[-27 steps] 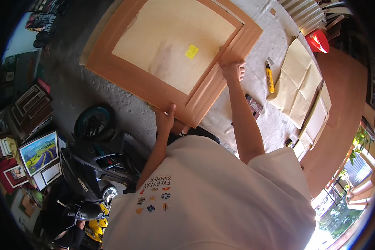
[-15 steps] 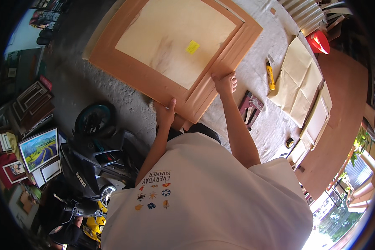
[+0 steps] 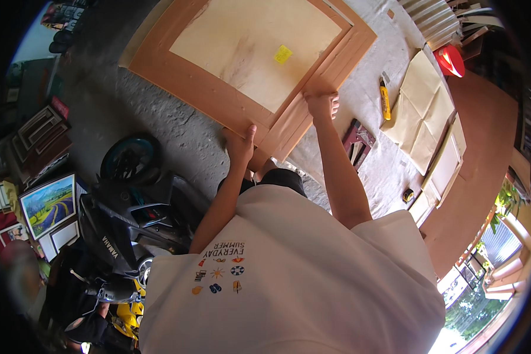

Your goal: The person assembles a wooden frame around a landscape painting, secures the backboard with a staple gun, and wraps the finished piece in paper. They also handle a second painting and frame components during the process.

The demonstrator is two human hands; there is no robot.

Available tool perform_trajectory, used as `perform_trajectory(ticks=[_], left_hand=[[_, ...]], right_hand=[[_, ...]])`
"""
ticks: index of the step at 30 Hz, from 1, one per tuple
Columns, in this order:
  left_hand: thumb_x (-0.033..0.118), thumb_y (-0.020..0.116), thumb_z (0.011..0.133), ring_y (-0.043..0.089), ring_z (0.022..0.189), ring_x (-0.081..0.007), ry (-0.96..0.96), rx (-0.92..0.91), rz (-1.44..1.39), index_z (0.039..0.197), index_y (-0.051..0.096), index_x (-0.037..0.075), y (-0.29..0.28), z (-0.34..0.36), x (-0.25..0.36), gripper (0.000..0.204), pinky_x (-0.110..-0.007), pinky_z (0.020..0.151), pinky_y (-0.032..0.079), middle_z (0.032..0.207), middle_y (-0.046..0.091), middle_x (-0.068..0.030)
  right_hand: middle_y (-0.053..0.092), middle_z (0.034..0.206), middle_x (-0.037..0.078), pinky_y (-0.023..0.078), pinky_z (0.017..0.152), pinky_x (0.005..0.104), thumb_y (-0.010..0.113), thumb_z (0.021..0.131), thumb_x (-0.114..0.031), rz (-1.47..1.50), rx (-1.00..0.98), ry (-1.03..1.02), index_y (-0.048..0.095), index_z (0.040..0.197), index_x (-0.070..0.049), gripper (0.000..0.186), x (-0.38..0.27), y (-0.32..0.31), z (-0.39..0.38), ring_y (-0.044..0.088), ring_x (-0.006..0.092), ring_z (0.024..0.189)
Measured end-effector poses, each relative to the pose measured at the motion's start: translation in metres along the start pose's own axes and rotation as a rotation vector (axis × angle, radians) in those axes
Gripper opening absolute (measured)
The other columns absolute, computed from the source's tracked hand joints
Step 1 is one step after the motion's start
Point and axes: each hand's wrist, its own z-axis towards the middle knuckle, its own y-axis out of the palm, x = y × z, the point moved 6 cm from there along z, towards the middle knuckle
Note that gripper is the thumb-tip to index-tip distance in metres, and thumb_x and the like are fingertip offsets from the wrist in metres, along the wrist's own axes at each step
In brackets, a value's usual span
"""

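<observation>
Broad brown frame around a smudged cream panel, grasped just in front of the white shirt by left fingers and right fingers, yellow note on the panel (writing too small to read), dark chest lettering.
</observation>
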Motion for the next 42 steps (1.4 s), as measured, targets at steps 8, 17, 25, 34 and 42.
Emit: perform_trajectory(ticks=[8, 17, 25, 34, 42], left_hand=[[0.055, 0.064, 0.09, 0.058, 0.105, -0.0469, -0.078, -0.061, 0.074, 0.126, 0.033, -0.01, 0.018, -0.021, -0.006, 0.081, -0.049, 0.09, 0.05, 0.117, 0.053, -0.0304], [0.051, 0.065, 0.09, 0.056, 0.11, -0.0463, -0.04, -0.093, 0.187, 0.126, 0.042, -0.013, 0.017, -0.022, 0.005, 0.077, -0.051, 0.093, 0.047, 0.12, 0.051, -0.0327], [0.057, 0.068, 0.085, 0.059, 0.105, -0.0487, -0.176, -0.032, 0.192, 0.125, 0.037, -0.013, 0.02, -0.03, 0.013, 0.087, -0.052, 0.091, 0.05, 0.117, 0.052, -0.0315], [0.057, 0.085, 0.065, 0.053, 0.119, -0.0459, -0.452, 0.075, 0.261, 0.143, 0.016, -0.011, 0.006, -0.038, 0.094, 0.125, -0.05, 0.101, 0.046, 0.129, 0.047, -0.03], [0.052, 0.088, 0.065, 0.05, 0.122, -0.0473, -0.541, 0.117, 0.331, 0.149, 0.009, -0.009, 0.023, -0.034, 0.071, 0.13, -0.058, 0.1, 0.044, 0.134, 0.046, -0.0276]], right_hand=[[0.028, 0.146, 0.033, 0.025, 0.113, 0.0547, 0.08, 0.068, -0.062, -0.048, -0.071, -0.137, 0.012, 0.15, 0.003, 0.125, 0.04, 0.028, -0.077, 0.029, 0.045, 0.137], [0.025, 0.147, 0.032, 0.027, 0.114, 0.0535, 0.086, 0.066, -0.054, -0.013, -0.082, -0.17, 0.01, 0.148, 0.008, 0.128, 0.047, 0.038, -0.071, 0.027, 0.0414, 0.14], [0.03, 0.143, 0.028, 0.028, 0.111, 0.052, 0.088, 0.061, -0.053, -0.044, 0.017, -0.12, 0.014, 0.148, 0.004, 0.127, 0.041, 0.034, -0.085, 0.029, 0.0406, 0.137], [0.033, 0.136, 0.028, 0.027, 0.109, 0.0533, 0.093, 0.05, -0.055, -0.028, 0.111, -0.187, -0.003, 0.155, -0.006, 0.15, 0.038, 0.008, -0.09, 0.032, 0.0428, 0.131], [0.035, 0.135, 0.024, 0.029, 0.109, 0.0516, 0.094, 0.05, -0.053, 0.042, 0.276, -0.132, 0.001, 0.153, -0.008, 0.146, -0.021, -0.058, 0.07, 0.038, 0.0405, 0.129]])
